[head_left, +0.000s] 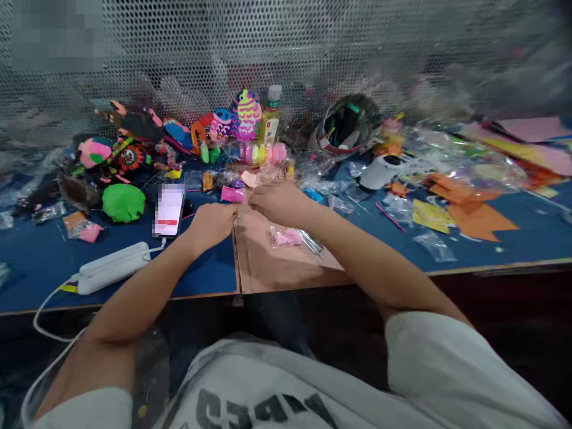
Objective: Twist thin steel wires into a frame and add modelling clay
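Both hands are close together over the back edge of a light brown board [286, 271] on the blue table. My left hand [214, 223] is closed, its fingertips pressed together beside a pink packet [233, 194]; what they hold is too small to name. My right hand [279, 201] has its fingers bent down just to the right, and whatever is under them is hidden. A clear bag with pink material [286, 236] lies on the board below my right hand, with thin metal rods [310, 242] beside it.
A phone [169, 208] and a white power bank [114, 268] with a cable lie at the left, near a green lump [124, 202]. Behind stand a bottle [270, 119] and a basket [344, 128]. Orange sheets [478, 214] and plastic bags lie right.
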A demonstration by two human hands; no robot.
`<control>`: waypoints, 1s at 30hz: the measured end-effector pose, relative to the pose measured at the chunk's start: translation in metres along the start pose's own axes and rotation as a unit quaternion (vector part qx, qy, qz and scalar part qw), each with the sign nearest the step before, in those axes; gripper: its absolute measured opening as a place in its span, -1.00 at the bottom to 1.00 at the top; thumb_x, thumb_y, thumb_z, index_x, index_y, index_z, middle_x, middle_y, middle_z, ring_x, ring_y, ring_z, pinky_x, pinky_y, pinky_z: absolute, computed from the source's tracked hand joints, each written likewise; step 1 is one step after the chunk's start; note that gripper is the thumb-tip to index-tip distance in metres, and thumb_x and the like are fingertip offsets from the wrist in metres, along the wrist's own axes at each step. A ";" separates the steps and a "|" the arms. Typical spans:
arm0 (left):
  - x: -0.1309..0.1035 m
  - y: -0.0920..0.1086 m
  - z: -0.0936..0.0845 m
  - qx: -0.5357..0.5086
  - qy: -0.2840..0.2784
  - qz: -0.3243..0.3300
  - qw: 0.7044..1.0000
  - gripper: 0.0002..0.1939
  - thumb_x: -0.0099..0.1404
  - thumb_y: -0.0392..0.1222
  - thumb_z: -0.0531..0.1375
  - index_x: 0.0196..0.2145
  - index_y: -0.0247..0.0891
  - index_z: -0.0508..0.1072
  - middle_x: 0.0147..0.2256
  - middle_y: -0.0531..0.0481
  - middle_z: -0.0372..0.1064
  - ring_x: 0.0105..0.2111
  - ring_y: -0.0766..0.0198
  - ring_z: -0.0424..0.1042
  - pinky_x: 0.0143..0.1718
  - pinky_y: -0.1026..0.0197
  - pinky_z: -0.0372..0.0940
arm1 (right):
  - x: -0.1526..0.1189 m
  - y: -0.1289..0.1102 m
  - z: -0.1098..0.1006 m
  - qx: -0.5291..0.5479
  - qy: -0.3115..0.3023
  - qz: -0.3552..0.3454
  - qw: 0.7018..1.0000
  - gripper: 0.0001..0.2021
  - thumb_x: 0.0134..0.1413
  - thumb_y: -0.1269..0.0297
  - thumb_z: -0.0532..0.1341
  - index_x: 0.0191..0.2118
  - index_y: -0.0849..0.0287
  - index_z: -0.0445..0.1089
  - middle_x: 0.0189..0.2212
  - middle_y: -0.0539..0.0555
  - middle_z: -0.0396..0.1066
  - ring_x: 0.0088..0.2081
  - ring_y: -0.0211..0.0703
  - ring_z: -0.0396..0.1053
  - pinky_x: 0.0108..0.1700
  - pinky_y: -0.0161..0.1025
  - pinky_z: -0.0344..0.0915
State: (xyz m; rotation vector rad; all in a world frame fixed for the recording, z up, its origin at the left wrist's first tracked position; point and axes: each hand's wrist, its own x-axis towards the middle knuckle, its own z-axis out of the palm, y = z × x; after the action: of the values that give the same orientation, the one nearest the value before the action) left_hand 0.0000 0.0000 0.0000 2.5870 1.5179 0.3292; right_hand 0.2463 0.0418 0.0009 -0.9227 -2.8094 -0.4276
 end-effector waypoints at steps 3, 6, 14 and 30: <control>0.006 -0.012 -0.002 -0.243 -0.061 -0.072 0.965 -0.82 0.46 -0.35 0.24 -0.25 -0.35 0.66 -0.27 -0.23 0.70 -0.25 0.03 0.72 -0.10 0.02 0.54 | 0.007 -0.003 0.016 -0.050 0.055 -0.031 0.997 -0.77 0.57 0.37 0.17 -0.04 0.21 0.62 -0.13 0.20 0.63 -0.13 0.06 0.48 -0.04 -0.04 0.13; 0.010 -0.025 -0.002 -0.479 -0.140 -0.136 0.856 -0.93 0.44 -0.37 0.30 -0.21 -0.36 0.63 -0.34 -0.12 0.65 -0.41 0.22 0.65 -0.24 0.16 0.54 | 0.010 -0.004 0.031 -0.057 0.124 -0.048 0.989 -0.70 0.64 0.24 0.14 -0.08 0.16 0.63 -0.20 0.14 0.62 -0.16 0.01 0.42 -0.01 -0.05 0.14; 0.011 -0.039 0.002 -0.628 -0.191 -0.125 0.744 -0.73 0.28 -0.17 0.56 -0.31 -0.35 0.58 -0.45 -0.02 0.56 -0.57 0.40 0.47 -0.49 0.33 0.35 | 0.011 -0.009 0.045 -0.021 0.253 -0.082 0.964 -0.72 0.64 0.21 0.13 -0.04 0.09 0.61 -0.21 0.11 0.61 -0.17 -0.03 0.41 -0.06 -0.05 0.18; 0.003 -0.017 0.006 -0.755 -0.132 -0.077 0.637 -0.53 0.09 -0.03 0.68 -0.28 -0.36 0.59 -0.53 0.09 0.43 -0.55 0.43 0.39 -0.38 0.31 0.47 | 0.005 -0.014 0.055 0.145 0.273 0.091 0.947 -0.47 0.65 -0.04 0.03 -0.24 0.14 0.59 -0.30 0.20 0.61 -0.26 -0.02 0.47 -0.19 -0.09 0.23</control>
State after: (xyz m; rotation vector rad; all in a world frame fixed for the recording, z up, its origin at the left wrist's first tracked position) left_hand -0.0122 0.0108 -0.0091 1.0323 0.6418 0.7196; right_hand 0.2312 0.0514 -0.0532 -0.8309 -2.1875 -0.1950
